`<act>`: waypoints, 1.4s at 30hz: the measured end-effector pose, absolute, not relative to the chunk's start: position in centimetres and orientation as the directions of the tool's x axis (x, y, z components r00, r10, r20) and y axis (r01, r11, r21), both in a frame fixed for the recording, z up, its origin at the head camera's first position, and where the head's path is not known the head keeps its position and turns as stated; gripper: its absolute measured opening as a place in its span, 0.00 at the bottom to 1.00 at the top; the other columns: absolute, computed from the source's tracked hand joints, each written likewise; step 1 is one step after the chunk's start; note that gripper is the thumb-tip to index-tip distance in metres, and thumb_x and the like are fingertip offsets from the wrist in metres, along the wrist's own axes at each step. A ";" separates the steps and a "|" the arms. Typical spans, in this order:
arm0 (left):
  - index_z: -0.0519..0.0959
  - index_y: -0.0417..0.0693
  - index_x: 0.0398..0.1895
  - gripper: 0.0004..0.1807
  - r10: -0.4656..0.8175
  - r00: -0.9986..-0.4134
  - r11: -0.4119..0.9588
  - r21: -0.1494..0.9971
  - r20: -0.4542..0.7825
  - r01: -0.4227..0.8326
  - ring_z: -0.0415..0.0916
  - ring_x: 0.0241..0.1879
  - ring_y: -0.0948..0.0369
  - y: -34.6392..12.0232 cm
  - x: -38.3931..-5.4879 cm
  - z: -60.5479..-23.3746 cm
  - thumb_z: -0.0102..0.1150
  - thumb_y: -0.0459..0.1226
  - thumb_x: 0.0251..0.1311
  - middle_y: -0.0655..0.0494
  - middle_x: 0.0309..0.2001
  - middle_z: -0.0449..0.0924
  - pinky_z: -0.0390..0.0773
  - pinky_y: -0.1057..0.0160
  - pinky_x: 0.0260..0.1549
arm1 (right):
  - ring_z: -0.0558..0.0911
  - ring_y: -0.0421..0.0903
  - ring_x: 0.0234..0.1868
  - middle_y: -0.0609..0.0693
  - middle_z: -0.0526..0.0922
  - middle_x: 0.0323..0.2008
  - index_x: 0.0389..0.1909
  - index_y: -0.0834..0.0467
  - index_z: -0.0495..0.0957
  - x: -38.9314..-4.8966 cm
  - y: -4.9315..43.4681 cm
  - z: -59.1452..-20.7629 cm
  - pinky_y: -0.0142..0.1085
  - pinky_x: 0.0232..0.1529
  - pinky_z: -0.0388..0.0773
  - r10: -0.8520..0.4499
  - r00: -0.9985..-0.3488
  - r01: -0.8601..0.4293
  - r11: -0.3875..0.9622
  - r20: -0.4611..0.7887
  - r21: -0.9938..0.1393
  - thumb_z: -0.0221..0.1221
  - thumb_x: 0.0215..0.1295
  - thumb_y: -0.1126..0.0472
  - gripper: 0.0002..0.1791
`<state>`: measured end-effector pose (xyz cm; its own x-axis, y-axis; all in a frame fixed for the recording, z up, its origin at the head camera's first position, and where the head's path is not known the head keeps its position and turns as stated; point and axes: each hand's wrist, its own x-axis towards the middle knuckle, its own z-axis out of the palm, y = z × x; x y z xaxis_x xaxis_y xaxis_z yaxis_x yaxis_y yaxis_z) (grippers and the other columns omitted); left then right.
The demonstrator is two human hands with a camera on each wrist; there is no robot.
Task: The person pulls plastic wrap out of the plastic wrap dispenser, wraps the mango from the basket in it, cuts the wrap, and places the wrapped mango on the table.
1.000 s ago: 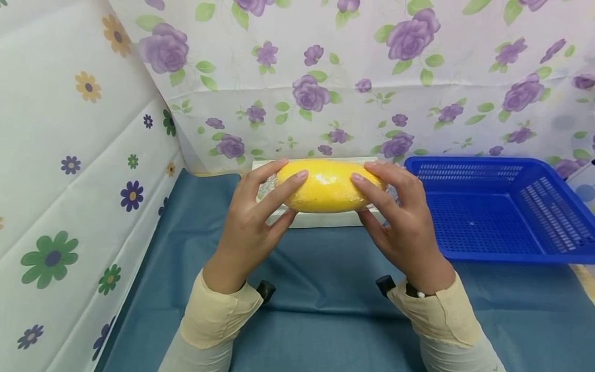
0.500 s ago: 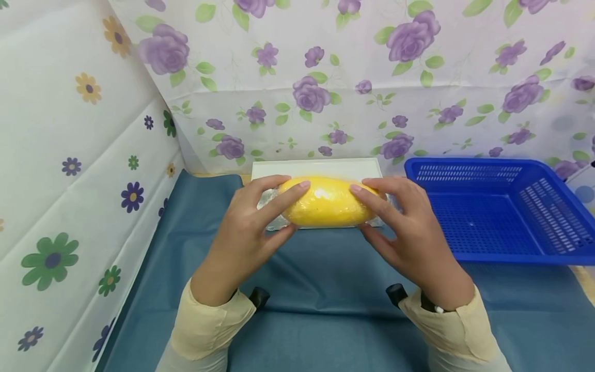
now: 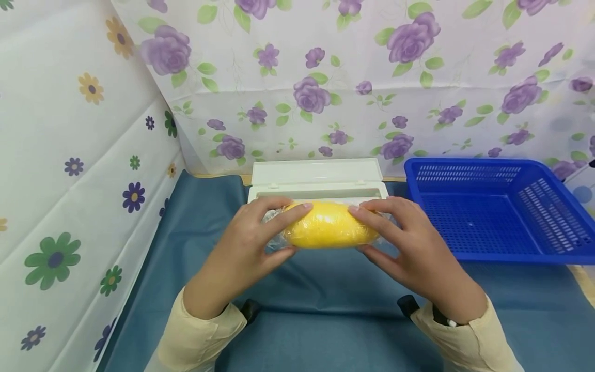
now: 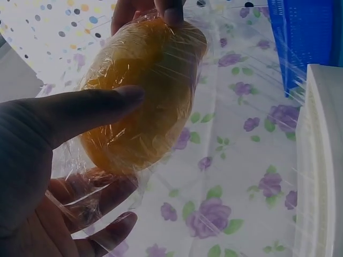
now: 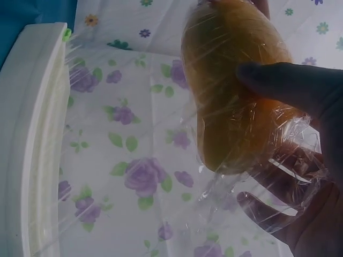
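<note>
Both hands hold a yellow mango wrapped in clear cling film, raised in front of a white cling film dispenser. My left hand grips its left end, thumb below and fingers on top. At the other end my right hand grips it the same way. Loose film bunches round the fingers in the left wrist view. Both wrist views show a sheet of film stretched from the mango to the dispenser. The dispenser's lid stands open at the back, and the mango hides part of its front.
A blue plastic basket stands right of the dispenser. Blue-green cloth covers the table. Flowered sheets hang as a back wall and a left wall.
Both hands have drawn the mango down and back from the dispenser towards the body. More of the dispenser, with its open lid, now shows behind it.
</note>
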<state>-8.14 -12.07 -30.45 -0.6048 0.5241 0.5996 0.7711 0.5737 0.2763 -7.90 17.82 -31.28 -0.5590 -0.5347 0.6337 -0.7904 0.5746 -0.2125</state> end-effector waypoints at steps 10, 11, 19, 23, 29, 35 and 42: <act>0.72 0.61 0.69 0.45 0.574 -0.599 0.572 0.251 0.558 0.781 0.79 0.47 0.54 -12.3 -7.3 -31.7 0.83 0.40 0.44 0.49 0.53 0.78 0.81 0.50 0.47 | 0.78 0.51 0.56 0.53 0.80 0.57 0.69 0.48 0.74 -7.0 18.5 -32.4 0.52 0.58 0.74 -0.577 -0.600 -0.777 0.586 0.553 -0.232 0.49 0.73 0.37 0.31; 0.72 0.61 0.69 0.45 0.576 -0.600 0.570 0.253 0.555 0.782 0.79 0.47 0.54 -12.3 -7.2 -31.8 0.83 0.40 0.44 0.49 0.53 0.78 0.81 0.50 0.47 | 0.78 0.51 0.56 0.53 0.80 0.57 0.69 0.48 0.74 -7.0 18.5 -32.5 0.52 0.58 0.75 -0.582 -0.598 -0.779 0.583 0.550 -0.231 0.49 0.73 0.37 0.31; 0.72 0.61 0.70 0.45 0.575 -0.603 0.553 0.280 0.553 0.784 0.78 0.52 0.53 -12.5 -7.0 -32.7 0.82 0.41 0.45 0.49 0.55 0.78 0.81 0.50 0.51 | 0.77 0.52 0.59 0.53 0.78 0.60 0.70 0.49 0.73 -6.7 18.7 -32.8 0.52 0.59 0.75 -0.601 -0.607 -0.777 0.586 0.520 -0.230 0.52 0.71 0.37 0.33; 0.73 0.60 0.69 0.44 0.580 -0.593 0.534 0.289 0.558 0.794 0.78 0.52 0.53 -12.6 -7.0 -33.3 0.82 0.41 0.44 0.50 0.55 0.78 0.82 0.51 0.51 | 0.75 0.54 0.63 0.54 0.74 0.65 0.72 0.51 0.69 -6.6 18.8 -32.9 0.53 0.60 0.75 -0.593 -0.627 -0.763 0.599 0.505 -0.244 0.56 0.67 0.32 0.40; 0.74 0.59 0.68 0.44 0.589 -0.603 0.523 0.315 0.538 0.792 0.78 0.51 0.56 -12.7 -7.0 -34.1 0.82 0.42 0.44 0.52 0.53 0.79 0.82 0.54 0.51 | 0.73 0.55 0.67 0.56 0.69 0.71 0.74 0.53 0.67 -5.9 18.1 -32.6 0.53 0.61 0.75 -0.572 -0.621 -0.766 0.589 0.536 -0.259 0.53 0.65 0.28 0.45; 0.73 0.60 0.70 0.43 0.607 -0.620 0.530 0.328 0.498 0.782 0.78 0.49 0.59 -12.9 -6.9 -35.0 0.80 0.46 0.47 0.55 0.54 0.78 0.81 0.57 0.49 | 0.75 0.54 0.64 0.56 0.72 0.67 0.71 0.53 0.70 -5.5 16.5 -33.0 0.51 0.60 0.76 -0.629 -0.541 -0.828 0.516 0.558 -0.221 0.58 0.68 0.36 0.37; 0.72 0.60 0.71 0.42 0.614 -0.643 0.560 0.323 0.457 0.763 0.79 0.50 0.60 -13.1 -6.8 -36.0 0.77 0.51 0.50 0.57 0.55 0.79 0.81 0.54 0.50 | 0.77 0.52 0.62 0.53 0.73 0.66 0.74 0.47 0.66 -5.6 15.5 -34.4 0.55 0.58 0.77 -0.674 -0.570 -0.813 0.544 0.470 -0.205 0.66 0.63 0.41 0.40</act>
